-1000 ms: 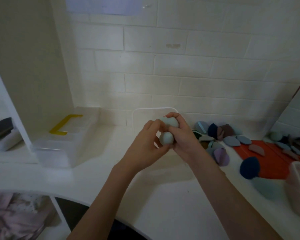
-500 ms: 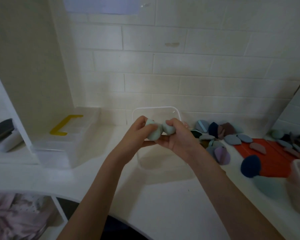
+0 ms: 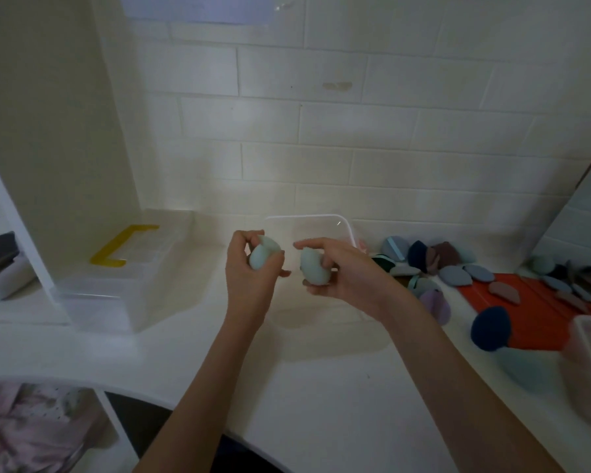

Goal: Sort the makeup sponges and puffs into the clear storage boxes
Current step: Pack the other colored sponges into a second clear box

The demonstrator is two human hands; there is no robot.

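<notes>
Left hand grips a pale green sponge, fingers curled round it. Right hand holds a second pale green sponge, thumb and fingers wrapped loosely round it. Sponges apart, both above the open clear box just behind the hands. Pile of puffs right of right hand. Lidded clear box with yellow handle left of left hand.

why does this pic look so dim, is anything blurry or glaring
Head view: dim overall, with a soft bright patch on the wall behind the clear box; a small glint on the box rim; wide-angle bending at the edges; both hands and their pale sponges fairly sharp; the bottom-left corner smeared.
</notes>
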